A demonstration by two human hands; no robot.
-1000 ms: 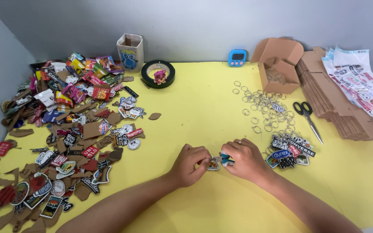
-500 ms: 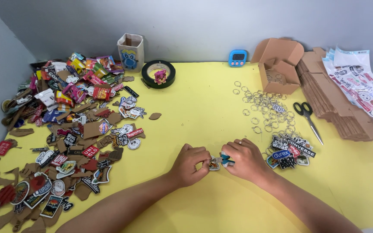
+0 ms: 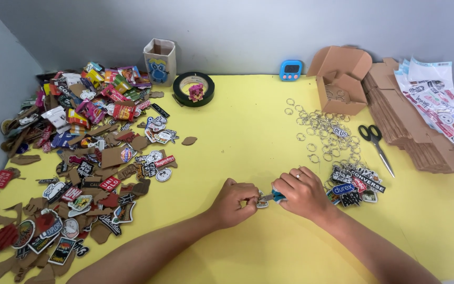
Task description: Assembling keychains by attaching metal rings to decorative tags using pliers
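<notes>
1. Head view, hands: the left hand and the right hand rest close together on the yellow table, toward its near edge.
2. Left hand: fingers curled together, pinched on a small keychain tag that lies between the two hands.
3. Right hand: fingers closed around a small blue-handled tool, whose tip points at the tag. A ring shows on one finger.
4. Just right of the right hand: a small pile of finished tags, touching or nearly touching the wrist side of the hand.
5. Beyond that pile, farther from the hands: a scatter of metal rings, then an open cardboard box.
6. Right of the rings: black-handled scissors, a stack of flat cardboard and printed sheets.
7. Well left of the hands: a large heap of cut-out stickers and cardboard scraps.
8. Far side of the table from the hands: a roll of black tape, a small cup and a blue timer.
</notes>
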